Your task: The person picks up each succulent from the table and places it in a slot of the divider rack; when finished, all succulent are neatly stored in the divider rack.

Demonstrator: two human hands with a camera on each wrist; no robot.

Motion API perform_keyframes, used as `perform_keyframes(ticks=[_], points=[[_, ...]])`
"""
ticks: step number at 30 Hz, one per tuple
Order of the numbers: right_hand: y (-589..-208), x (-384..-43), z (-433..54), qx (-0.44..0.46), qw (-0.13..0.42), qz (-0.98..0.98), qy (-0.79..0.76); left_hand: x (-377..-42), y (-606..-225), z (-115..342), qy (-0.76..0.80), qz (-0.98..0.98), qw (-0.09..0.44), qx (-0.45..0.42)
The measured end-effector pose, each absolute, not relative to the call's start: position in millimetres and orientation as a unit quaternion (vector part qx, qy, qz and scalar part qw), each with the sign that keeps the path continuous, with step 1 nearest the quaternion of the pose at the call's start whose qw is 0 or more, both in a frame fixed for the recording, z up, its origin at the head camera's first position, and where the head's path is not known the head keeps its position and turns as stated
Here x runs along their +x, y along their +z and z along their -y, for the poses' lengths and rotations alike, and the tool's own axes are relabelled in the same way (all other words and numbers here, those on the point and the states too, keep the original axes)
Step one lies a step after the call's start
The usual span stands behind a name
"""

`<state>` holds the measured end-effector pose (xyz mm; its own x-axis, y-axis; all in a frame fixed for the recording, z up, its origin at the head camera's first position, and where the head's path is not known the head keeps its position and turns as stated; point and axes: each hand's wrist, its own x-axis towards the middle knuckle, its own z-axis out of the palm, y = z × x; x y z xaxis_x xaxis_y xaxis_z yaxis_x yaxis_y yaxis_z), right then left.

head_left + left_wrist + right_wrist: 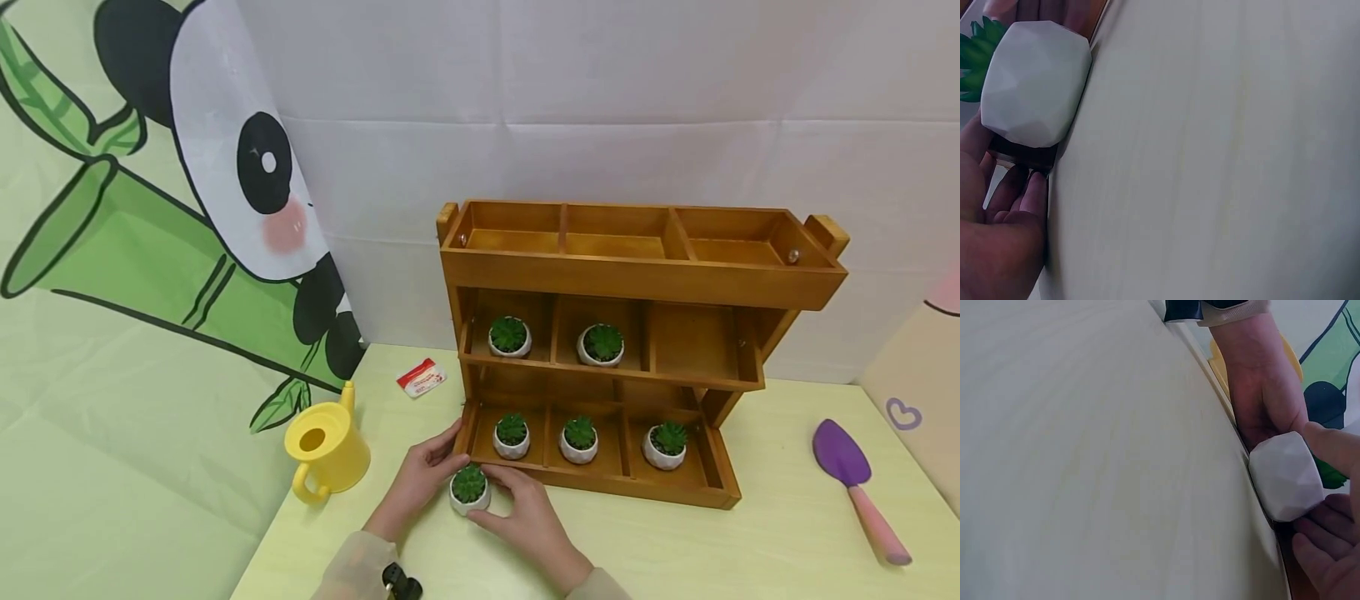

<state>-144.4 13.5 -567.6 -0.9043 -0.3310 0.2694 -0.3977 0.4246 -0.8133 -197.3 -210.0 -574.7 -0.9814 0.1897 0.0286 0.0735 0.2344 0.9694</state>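
In the head view my left hand (417, 481) holds the lower left front corner of a brown wooden shelf (637, 487), its thumb at the front edge. My right hand (531, 521) pinches a small succulent in a white faceted pot (469, 490) in front of that corner, thumb on the near side. The pot (1036, 84) also shows in the left wrist view, with dark wood behind it. In the right wrist view the pot (1286, 478) lies between both hands. Whether it touches the table cannot be told.
Three potted succulents (580, 440) stand on the bottom tier and two (601, 345) on the middle tier. A yellow watering can (341, 450) is at left, a red and white packet (422, 378) behind. A purple trowel with a pink handle (843, 454) lies at right.
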Motion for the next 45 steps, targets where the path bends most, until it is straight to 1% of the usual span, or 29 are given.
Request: perform_keyframes(ticks=[12, 17, 24, 30, 37, 45], points=[[-570.0, -140.4, 12.2, 0.183, 0.065, 0.861, 0.471, -198.3, -576.3, 210.5, 0.622, -0.777, 0.050, 0.082], [-570.4, -140.5, 15.1, 0.168, 0.072, 0.864, 0.469, -198.1, -576.4, 210.0, 0.620, -0.779, 0.049, 0.073], [-570.7, -140.4, 13.5, 0.173, 0.079, 0.859, 0.475, -198.0, -575.2, 209.3, 0.625, -0.775, 0.054, 0.076], [-572.3, -140.7, 8.9, 0.176, 0.072, 0.848, 0.495, -197.3, -574.6, 210.0, 0.620, -0.779, 0.050, 0.075], [-575.0, -142.4, 2.3, 0.175, 0.047, 0.829, 0.530, -198.0, -576.2, 210.4, 0.620, -0.780, 0.049, 0.074], [-574.9, -139.5, -5.3, 0.180, 0.037, 0.824, 0.535, -198.4, -577.3, 210.2, 0.622, -0.778, 0.046, 0.073]])
